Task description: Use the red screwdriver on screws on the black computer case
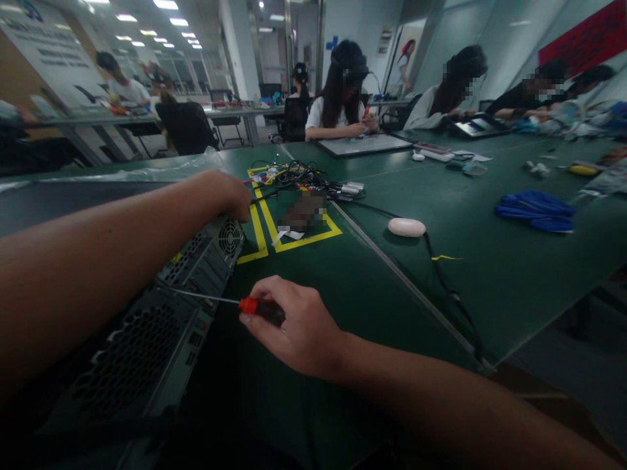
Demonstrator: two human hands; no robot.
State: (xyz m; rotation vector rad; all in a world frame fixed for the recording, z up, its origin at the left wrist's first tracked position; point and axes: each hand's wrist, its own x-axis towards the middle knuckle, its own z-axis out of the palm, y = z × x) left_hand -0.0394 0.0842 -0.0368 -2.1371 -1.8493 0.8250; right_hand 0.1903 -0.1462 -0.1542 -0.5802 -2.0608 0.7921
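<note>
A desktop computer case (203,329) lies at the left, its rear panel with vents and ports facing right. My left hand (230,194) reaches across it to the far rear corner, fingers bent down and closed around the case's edge; the fingertips are partly hidden. Between the thumb and fingers of my right hand (298,323) is a screwdriver (248,305) with an orange and dark handle. Its long thin shaft points left to the rear panel. My left forearm and the dimness there obscure exactly where the tip rests.
Beyond the case, a tangle of black cables (298,175) lies near yellow tape (306,243). A pale oval object (406,227) sits by a black cable (441,277). Further right is a blue bundle (535,210). Across the green table (490,196), people (343,98) sit working.
</note>
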